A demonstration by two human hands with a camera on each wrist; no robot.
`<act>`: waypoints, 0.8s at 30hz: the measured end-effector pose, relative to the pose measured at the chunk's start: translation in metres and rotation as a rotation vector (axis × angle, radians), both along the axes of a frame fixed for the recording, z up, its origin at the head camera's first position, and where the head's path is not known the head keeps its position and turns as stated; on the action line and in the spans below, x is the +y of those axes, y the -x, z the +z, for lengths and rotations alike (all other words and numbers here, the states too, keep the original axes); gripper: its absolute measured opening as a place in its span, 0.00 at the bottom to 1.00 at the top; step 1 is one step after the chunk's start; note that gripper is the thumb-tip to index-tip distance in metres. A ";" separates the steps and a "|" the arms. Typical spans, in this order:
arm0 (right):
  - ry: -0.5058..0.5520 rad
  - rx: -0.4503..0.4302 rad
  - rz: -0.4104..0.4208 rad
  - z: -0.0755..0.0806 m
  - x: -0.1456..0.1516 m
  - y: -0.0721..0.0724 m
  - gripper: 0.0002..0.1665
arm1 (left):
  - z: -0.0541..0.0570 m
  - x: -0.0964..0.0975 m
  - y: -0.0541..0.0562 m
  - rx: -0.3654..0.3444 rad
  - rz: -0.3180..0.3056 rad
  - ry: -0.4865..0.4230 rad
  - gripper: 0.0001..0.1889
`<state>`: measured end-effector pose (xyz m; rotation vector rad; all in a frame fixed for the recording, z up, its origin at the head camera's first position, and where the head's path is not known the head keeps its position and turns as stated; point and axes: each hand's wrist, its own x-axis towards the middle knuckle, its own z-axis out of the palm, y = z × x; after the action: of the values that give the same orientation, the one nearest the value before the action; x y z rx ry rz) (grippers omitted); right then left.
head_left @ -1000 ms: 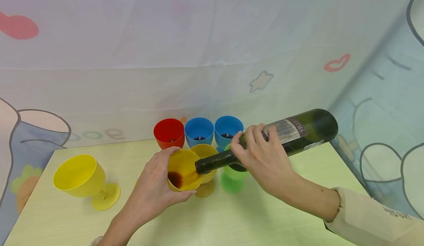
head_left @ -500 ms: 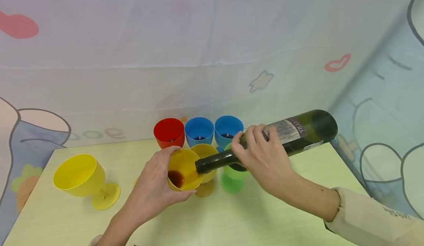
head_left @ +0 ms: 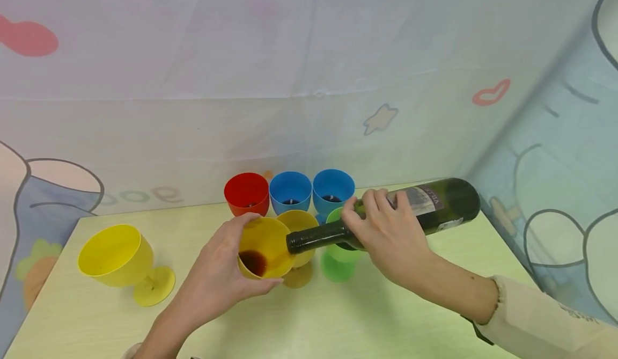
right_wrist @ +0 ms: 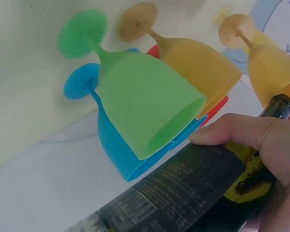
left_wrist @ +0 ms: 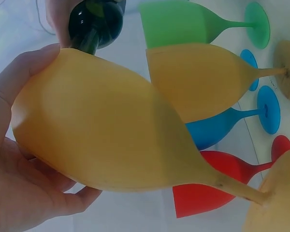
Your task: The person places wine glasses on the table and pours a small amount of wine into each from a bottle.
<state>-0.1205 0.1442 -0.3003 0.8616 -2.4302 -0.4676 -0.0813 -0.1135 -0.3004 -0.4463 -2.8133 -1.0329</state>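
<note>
My left hand [head_left: 217, 268] curls round the bowl of a yellow goblet [head_left: 270, 233], thumb on the near side and fingers on the far side. A small pool of dark red liquid [head_left: 253, 263] lies in its bottom left. My right hand [head_left: 393, 235] grips a dark green wine bottle [head_left: 454, 203] just above its label. The bottle slants down to the left, its base higher than its neck. Its mouth is right at the goblet's right rim. In the left wrist view the held goblet [left_wrist: 96, 125] hides most of the bottle neck.
Behind the hands stand a red goblet [head_left: 246, 200], two blue goblets [head_left: 333, 187], a darker yellow goblet [head_left: 299, 222] and a green goblet [right_wrist: 145, 96]. Dark liquid shows in several. Another yellow goblet [head_left: 116, 257] stands at the left of the pale table [head_left: 314, 327], before a printed cloth backdrop [head_left: 241, 80].
The bottle's base has dropped, so the bottle lies closer to level. The held goblet has shifted slightly left. Both hands keep their grip.
</note>
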 end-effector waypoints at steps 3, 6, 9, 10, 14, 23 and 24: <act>0.038 -0.007 0.019 -0.003 0.002 0.001 0.26 | 0.000 -0.002 0.000 -0.007 0.004 -0.006 0.45; 0.074 -0.035 0.025 -0.005 0.004 0.002 0.29 | 0.000 -0.004 0.001 -0.024 0.010 -0.026 0.45; 0.105 -0.092 0.001 -0.005 0.006 0.003 0.33 | 0.002 -0.007 0.002 -0.058 0.020 -0.066 0.46; 0.118 -0.116 -0.013 -0.004 0.007 0.003 0.34 | 0.003 -0.008 0.003 -0.069 0.025 -0.080 0.46; 0.171 -0.216 -0.076 -0.001 0.011 0.004 0.36 | 0.005 -0.012 0.004 -0.093 0.054 -0.122 0.46; 0.325 -0.346 -0.153 0.002 0.036 0.011 0.35 | -0.009 -0.027 0.008 -0.157 0.106 -0.213 0.46; 0.342 -0.357 -0.160 0.001 0.039 0.011 0.36 | -0.012 -0.029 0.009 -0.168 0.112 -0.221 0.46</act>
<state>-0.1319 0.1831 -0.2988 0.6481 -2.8045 0.0595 -0.0904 -0.1423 -0.3120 -0.1838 -2.7802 -1.3957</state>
